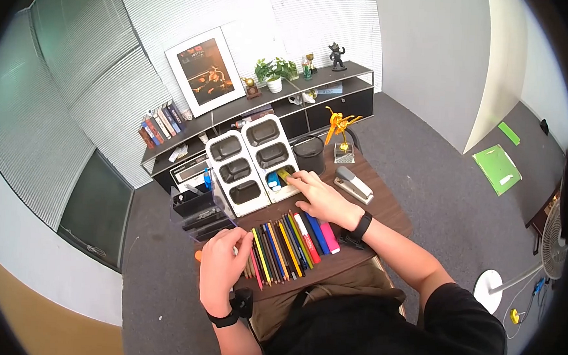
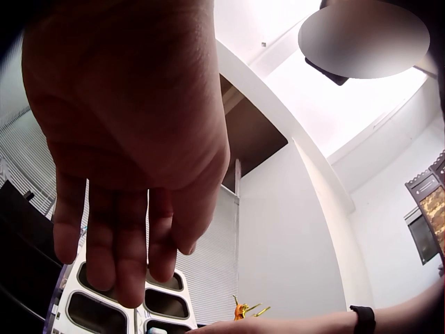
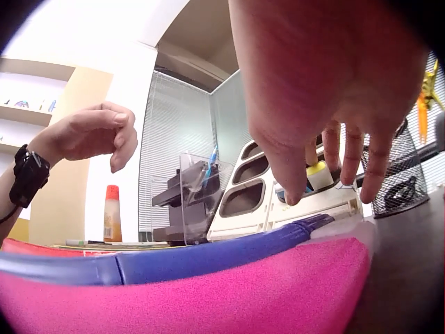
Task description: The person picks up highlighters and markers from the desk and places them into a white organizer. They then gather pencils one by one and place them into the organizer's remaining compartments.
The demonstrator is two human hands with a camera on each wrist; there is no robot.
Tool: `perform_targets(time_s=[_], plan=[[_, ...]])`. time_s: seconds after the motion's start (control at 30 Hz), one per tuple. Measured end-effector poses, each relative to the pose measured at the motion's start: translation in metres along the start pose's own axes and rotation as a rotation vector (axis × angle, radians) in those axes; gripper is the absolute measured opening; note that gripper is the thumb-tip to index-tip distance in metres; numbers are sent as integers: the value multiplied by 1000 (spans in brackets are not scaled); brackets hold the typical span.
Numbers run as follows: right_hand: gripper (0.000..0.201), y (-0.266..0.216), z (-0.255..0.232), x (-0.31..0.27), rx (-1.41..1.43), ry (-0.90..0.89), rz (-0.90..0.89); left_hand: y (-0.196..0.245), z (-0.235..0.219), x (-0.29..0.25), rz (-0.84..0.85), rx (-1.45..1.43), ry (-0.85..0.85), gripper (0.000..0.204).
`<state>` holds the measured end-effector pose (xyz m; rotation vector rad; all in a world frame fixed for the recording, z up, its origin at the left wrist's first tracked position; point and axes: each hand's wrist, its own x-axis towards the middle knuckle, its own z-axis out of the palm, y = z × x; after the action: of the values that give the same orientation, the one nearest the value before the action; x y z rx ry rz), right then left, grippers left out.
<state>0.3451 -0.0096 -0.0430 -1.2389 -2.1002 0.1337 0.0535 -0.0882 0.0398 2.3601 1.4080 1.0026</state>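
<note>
My right hand point(image 1: 322, 198) reaches over the front compartment of the right-hand white tray unit point(image 1: 288, 192). Its fingertips are right at a yellow-green object point(image 1: 283, 175), which shows a yellow end point(image 3: 318, 169) in the right wrist view; the thumb stands apart from the fingers. Beside it in that compartment lies a blue-and-white item point(image 1: 273, 181). With its fingers loosely bent and holding nothing, my left hand point(image 1: 221, 262) hovers by the left end of a row of colored pencils point(image 1: 277, 250). Red point(image 1: 307, 239) and blue point(image 1: 317, 233) markers and a pink piece point(image 1: 330, 237) end the row at right.
A clear-sided organizer point(image 1: 198, 214) stands left of the left tray unit point(image 1: 253, 205). Behind the right hand are a black mesh cup point(image 1: 309, 154) and a gold figure on a clear base point(image 1: 344, 154). A stapler point(image 1: 354, 184) lies at the table's right.
</note>
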Motion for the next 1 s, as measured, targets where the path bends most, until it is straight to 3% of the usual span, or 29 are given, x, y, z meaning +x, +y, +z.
perform_targets(time_s=[0.27, 0.43, 0.5, 0.53, 0.63, 0.7, 0.77, 0.9, 1.0], plan=[[59, 0, -18, 6, 119, -83, -39, -13, 8, 2, 34, 11, -9, 22], [56, 1, -31, -4, 4, -105, -22, -12, 7, 1, 20, -11, -11, 23], [61, -1, -48, -7, -53, -351, -34, -10, 4, 1, 18, 7, 3, 23], [74, -2, -56, -8, -24, -467, 15, -9, 2, 1, 0, 30, -10, 23], [89, -24, -74, -25, -109, -641, 95, -14, 6, 1, 0, 11, -23, 23], [118, -34, -78, -42, -175, -664, 83, -13, 9, 2, 0, -1, -18, 23], [124, -31, -71, -60, -226, -609, 26, -14, 8, 1, -10, -13, -3, 23], [121, -17, -63, -71, -94, -545, -3, -14, 7, 0, 18, -21, 14, 26], [108, -21, -74, -73, -69, -544, -5, -15, 6, 0, 20, -7, 25, 27]])
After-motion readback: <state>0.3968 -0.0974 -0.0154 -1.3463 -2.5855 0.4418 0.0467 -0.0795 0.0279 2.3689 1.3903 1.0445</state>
